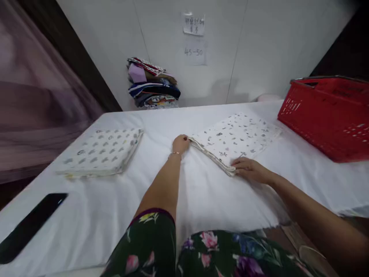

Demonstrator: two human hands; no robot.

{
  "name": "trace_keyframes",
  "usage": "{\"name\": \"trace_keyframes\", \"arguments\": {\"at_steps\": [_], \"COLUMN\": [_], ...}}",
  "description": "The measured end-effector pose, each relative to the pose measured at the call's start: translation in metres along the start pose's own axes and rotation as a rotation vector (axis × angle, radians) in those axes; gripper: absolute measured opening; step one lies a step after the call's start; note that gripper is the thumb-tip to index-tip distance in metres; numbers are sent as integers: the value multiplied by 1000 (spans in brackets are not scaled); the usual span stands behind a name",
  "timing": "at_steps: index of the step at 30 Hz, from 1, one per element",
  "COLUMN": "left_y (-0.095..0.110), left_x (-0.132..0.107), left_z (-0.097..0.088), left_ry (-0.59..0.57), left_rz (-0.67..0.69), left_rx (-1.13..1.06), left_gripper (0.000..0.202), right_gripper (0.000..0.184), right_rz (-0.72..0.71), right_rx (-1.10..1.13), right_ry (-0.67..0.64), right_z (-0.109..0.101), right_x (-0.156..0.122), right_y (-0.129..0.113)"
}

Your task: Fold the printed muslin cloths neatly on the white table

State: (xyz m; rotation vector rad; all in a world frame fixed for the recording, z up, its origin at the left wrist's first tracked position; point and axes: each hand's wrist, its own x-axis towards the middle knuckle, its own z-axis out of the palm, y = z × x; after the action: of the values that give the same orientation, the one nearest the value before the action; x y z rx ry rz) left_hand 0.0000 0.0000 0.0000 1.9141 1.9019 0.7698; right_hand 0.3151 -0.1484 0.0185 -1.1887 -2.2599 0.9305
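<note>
A folded white cloth with small dark prints (236,136) lies on the white-covered table (201,192), right of centre. My left hand (180,144) grips the cloth's near-left corner with curled fingers. My right hand (250,168) pinches the cloth's near-right corner, fingers closed on the layered edge. Both arms reach forward from my floral-sleeved body.
A second folded cloth with grey prints (102,152) lies on the table's left. A red plastic basket (328,111) stands at the right edge. A stack of folded fabrics (152,84) sits against the back wall. A black flat object (29,227) lies near the front left.
</note>
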Motion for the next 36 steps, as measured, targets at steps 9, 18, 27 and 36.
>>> {"name": "trace_keyframes", "arguments": {"at_steps": [9,18,27,36], "left_y": [-1,-5,-8,-8], "left_x": [-1,0,2,0], "left_z": [1,2,5,5], "left_ry": [5,20,36,32], "left_rz": [10,10,19,20], "left_rx": [-27,-53,-47,-50], "left_gripper": [19,17,17,17], "right_gripper": [26,27,25,23], "right_rz": [-233,-244,-109,-157], "right_rx": [-428,-564,-654,-807], "right_ry": [93,141,347,214], "right_z": [9,18,40,42], "right_x": [-8,-9,-9,-12], "right_y": [-12,-15,-15,-26]}}
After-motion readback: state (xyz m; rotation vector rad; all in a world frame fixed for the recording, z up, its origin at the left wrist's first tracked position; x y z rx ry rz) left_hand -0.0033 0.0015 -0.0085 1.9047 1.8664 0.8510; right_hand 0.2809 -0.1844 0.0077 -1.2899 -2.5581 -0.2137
